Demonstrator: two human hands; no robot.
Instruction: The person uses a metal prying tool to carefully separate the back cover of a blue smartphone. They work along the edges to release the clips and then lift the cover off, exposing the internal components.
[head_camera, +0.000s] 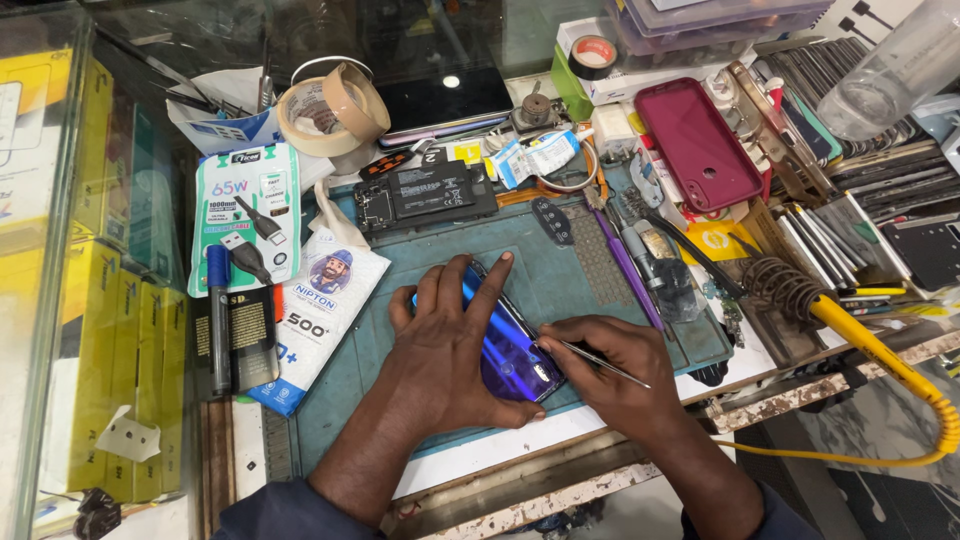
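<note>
1. The left hand (455, 345) lies flat and spread over a glossy blue-violet smartphone (510, 345), fingers pressing down on its back and the index finger stretched along its upper edge; it pins the phone rather than closing round it.
2. The right hand (610, 375) is closed in a pinch on a thin silver metal pick (600, 363), whose tip meets the phone's lower right edge just beside the left thumb.
3. The phone rests tilted on a teal rubber repair mat (560, 270), near the mat's middle and towards the front of the bench.
4. At the mat's far edge lies a flat black phone battery with a board attached (425, 193); a small black cover piece (553, 220) sits just right of it.
5. Left of the mat lie a white pouch with a cartoon figure (320, 310), a green-and-white cable package (245, 215) and a dark pen with a blue cap (219, 315).
6. Behind these stand two rolls of tan tape (335, 110).
7. To the right, a maroon phone case (697, 143) lies among loose tools, and a yellow-handled soldering iron (860, 340) sits with its coiled stand (785, 285); the small parts around them are too cluttered to tell apart.
</note>
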